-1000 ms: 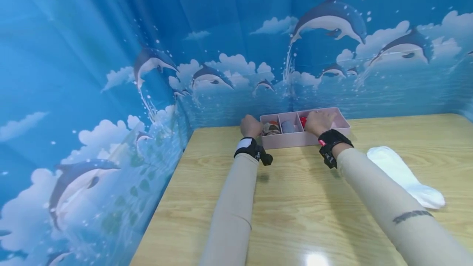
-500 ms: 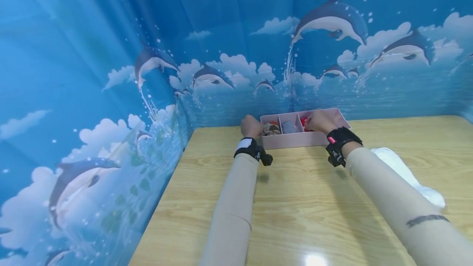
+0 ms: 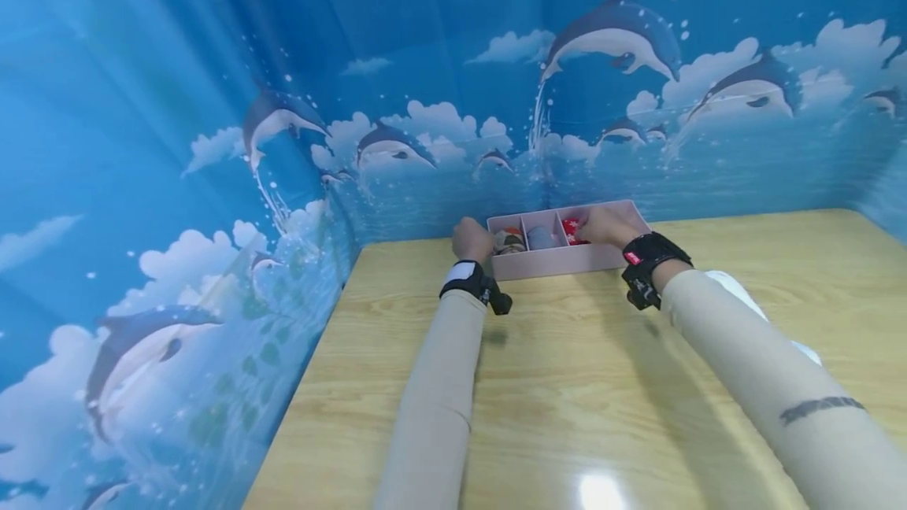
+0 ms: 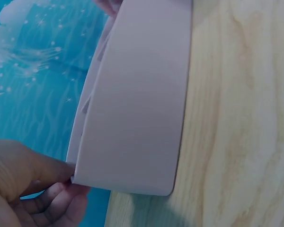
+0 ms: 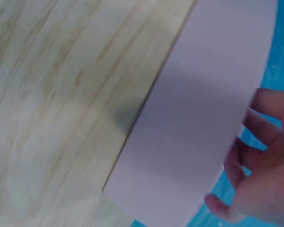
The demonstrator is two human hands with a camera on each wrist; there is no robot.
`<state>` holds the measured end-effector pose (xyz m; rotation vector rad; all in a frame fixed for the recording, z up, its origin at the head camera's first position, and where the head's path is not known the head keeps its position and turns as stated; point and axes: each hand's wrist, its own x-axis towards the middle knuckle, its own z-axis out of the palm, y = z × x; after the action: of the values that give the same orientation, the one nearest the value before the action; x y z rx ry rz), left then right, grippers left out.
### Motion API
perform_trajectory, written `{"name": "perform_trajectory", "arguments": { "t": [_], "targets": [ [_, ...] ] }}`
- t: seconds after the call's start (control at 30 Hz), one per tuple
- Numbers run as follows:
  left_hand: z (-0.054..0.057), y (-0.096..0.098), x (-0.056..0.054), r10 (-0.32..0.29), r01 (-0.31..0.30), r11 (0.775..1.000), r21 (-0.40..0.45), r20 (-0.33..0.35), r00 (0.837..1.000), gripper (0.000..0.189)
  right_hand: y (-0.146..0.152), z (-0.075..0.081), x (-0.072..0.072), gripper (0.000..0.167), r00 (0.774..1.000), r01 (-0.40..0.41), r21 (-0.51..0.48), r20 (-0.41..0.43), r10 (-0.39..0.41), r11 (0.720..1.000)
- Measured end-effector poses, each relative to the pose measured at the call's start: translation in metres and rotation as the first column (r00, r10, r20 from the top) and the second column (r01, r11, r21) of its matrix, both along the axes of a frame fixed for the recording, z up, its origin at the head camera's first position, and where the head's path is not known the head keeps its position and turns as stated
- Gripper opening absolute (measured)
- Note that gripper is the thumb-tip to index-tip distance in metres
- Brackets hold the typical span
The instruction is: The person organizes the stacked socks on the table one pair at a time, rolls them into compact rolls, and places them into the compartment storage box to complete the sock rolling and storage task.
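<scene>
A long pale pink divided box (image 3: 563, 263) stands at the far edge of the table in the head view. My left hand (image 3: 472, 240) pinches its left end; thumb and fingers meet at the rim corner in the left wrist view. My right hand (image 3: 605, 227) reaches over the front wall into the right compartment, fingertips right at a red cloth bundle (image 3: 571, 230) with white marks. In the right wrist view its fingers spread loosely, their tips hidden behind the wall. A grey-blue roll (image 3: 542, 239) fills the middle compartment, a multicoloured bundle (image 3: 509, 241) the left one.
A white sock (image 3: 735, 288) lies on the wooden table (image 3: 567, 384), partly hidden under my right forearm. A blue dolphin-print curtain (image 3: 439, 46) hangs right behind the box and down the left side.
My right fingers have drawn back slightly from the red bundle, so more of it shows. The left hand keeps its grip on the box. The head view has shifted slightly.
</scene>
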<state>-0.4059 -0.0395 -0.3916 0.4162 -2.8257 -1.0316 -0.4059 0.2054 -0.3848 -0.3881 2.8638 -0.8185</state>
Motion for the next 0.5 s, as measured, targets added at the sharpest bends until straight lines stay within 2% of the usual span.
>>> {"name": "perform_trajectory", "arguments": {
  "t": [0.07, 0.13, 0.27, 0.4, 0.5],
  "targets": [
    [0.0, 0.002, 0.002, 0.009, -0.009, 1.0, -0.022, -0.009, 1.0, 0.019, 0.003, 0.005, 0.002, 0.024, 0.997, -0.016, -0.074, 0.07, 0.021, 0.997],
    [0.0, 0.002, 0.005, 0.017, -0.018, 0.999, -0.033, -0.018, 1.0, 0.017, 0.003, 0.011, 0.006, 0.016, 0.995, -0.029, -0.083, 0.091, 0.037, 0.996],
    [-0.001, 0.002, 0.011, 0.015, -0.016, 0.999, -0.043, -0.019, 1.0, 0.024, 0.006, 0.02, 0.017, 0.034, 0.993, -0.072, -0.086, 0.088, 0.08, 0.994],
    [0.004, 0.0, 0.019, -0.026, 0.025, 0.998, -0.054, -0.027, 0.999, 0.045, 0.015, 0.032, 0.032, 0.037, 0.99, -0.108, -0.116, 0.081, 0.117, 0.987],
    [0.012, -0.001, 0.026, -0.084, 0.076, 0.993, -0.087, -0.096, 0.992, 0.049, 0.025, 0.044, 0.044, 0.034, 0.989, -0.133, -0.111, 0.05, 0.139, 0.985]
  ]
}}
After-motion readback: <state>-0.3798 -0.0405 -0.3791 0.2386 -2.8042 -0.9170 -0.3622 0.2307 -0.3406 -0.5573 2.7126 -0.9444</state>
